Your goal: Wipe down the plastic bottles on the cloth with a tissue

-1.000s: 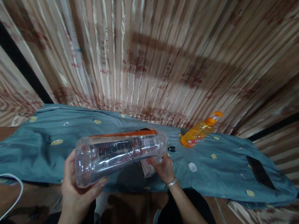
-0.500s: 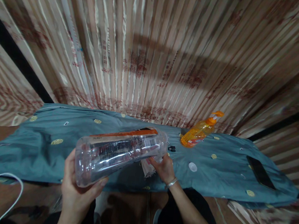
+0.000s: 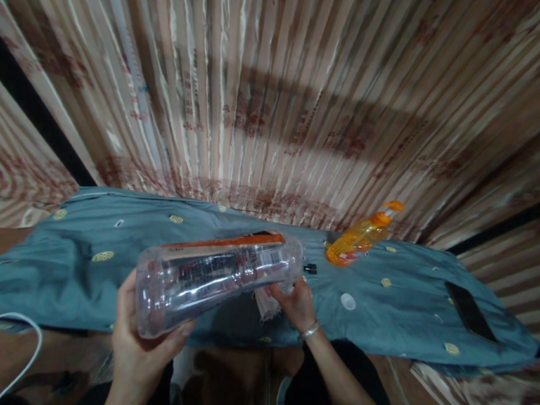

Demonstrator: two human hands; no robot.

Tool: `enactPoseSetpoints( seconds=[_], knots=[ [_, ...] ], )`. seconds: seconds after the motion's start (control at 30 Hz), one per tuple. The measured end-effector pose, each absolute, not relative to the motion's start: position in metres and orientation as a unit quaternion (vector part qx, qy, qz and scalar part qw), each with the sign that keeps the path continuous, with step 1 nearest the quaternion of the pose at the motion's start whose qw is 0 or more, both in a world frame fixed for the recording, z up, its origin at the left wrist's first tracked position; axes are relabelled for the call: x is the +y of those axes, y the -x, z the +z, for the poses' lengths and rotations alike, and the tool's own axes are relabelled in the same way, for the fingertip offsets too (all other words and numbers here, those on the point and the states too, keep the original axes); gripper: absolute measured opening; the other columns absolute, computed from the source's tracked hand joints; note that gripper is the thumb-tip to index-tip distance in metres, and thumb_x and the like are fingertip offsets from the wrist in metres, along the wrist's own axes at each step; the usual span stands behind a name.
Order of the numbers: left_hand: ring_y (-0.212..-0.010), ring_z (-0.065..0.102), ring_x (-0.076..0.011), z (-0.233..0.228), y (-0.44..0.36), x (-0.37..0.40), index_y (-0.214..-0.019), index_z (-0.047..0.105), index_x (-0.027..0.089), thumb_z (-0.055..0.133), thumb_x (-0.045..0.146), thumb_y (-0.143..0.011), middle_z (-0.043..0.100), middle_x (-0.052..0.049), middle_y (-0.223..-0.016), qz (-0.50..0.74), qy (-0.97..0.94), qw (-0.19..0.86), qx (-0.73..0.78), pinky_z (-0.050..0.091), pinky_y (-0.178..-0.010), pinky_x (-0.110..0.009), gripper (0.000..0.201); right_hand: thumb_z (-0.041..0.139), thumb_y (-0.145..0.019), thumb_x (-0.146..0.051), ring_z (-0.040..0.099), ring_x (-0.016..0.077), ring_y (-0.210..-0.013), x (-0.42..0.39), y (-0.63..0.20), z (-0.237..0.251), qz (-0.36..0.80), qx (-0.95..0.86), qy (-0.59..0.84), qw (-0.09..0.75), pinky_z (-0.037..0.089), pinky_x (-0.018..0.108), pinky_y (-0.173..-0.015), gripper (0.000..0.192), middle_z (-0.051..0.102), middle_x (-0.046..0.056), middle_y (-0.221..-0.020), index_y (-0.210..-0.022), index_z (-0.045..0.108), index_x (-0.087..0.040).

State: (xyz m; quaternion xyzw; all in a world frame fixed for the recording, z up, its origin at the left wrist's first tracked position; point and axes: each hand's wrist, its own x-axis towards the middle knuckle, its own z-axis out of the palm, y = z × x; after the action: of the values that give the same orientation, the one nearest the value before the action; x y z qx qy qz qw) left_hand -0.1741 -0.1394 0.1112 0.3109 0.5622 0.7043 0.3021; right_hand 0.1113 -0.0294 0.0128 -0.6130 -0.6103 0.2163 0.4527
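Observation:
A large clear plastic bottle [image 3: 214, 286] with an orange, white and dark label lies tilted across both hands, above the cloth-covered surface. My left hand [image 3: 140, 336] is closed around its wide left end, thumb on the near side. At the other end, my right hand [image 3: 299, 306] grips it from below; some of those fingers are hidden behind the plastic. Just left of the right hand a pale fringed cloth [image 3: 267, 304] shows, and I cannot tell whether the fingers touch it.
An orange pump bottle [image 3: 355, 241] stands toward the back right. A small black clip-like object [image 3: 310, 268], a white round disc [image 3: 348, 301] and a black phone [image 3: 469, 311] lie on the teal sheet [image 3: 411, 318]. Striped curtains [image 3: 280, 101] hang behind. A white cable [image 3: 37, 339] curves at lower left.

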Motion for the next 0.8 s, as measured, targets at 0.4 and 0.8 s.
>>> enactPoseSetpoints(
  seconds=[0.4,0.8],
  knots=[
    [-0.157,0.08,-0.0457,0.1157,0.171,-0.1383,-0.167,0.073,0.03,0.127,0.061,-0.059,0.08,-0.016,-0.168,0.717,-0.321,0.293,0.546,0.07,-0.131,-0.054,0.124,0.098,-0.091,-0.051,0.1,0.0393,-0.098,-0.0279,-0.1144,0.0048,0.196,-0.63,0.603,0.449,0.082,0.046,-0.086,0.04,0.1,0.012,-0.107,-0.122,0.089,-0.028],
    [-0.157,0.079,-0.0443,0.1161,0.1698,-0.1358,-0.166,0.072,0.03,0.126,0.061,-0.059,0.079,-0.016,-0.169,0.722,-0.33,0.278,0.541,0.068,-0.132,-0.054,0.124,0.099,-0.085,-0.046,0.1,0.0387,-0.097,-0.0283,-0.1115,0.0102,0.212,-0.61,0.614,0.454,0.081,0.043,-0.084,0.038,0.1,0.011,-0.105,-0.115,0.084,-0.029]
  ],
)
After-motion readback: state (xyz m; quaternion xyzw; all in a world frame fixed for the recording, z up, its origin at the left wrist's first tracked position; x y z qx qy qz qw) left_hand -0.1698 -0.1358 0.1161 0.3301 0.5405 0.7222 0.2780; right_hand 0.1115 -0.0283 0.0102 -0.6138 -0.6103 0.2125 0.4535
